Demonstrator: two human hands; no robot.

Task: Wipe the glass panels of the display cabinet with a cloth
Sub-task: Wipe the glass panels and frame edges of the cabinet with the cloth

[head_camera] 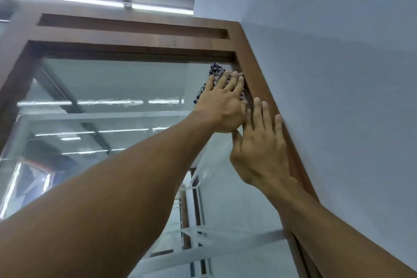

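Forearms: both cut off at the near edge.
Right hand (261, 149): fingers straight, flat on the right wooden frame (256, 61), grasping nothing.
Left hand (222, 102): just beyond, fingers extended, pressing the cloth (215, 69) onto the glass panel (112, 81) at its far right corner.
Cloth: patterned, mostly hidden under the hand, long axis near-to-far.
Shelves (101, 115): blurred by reflections.
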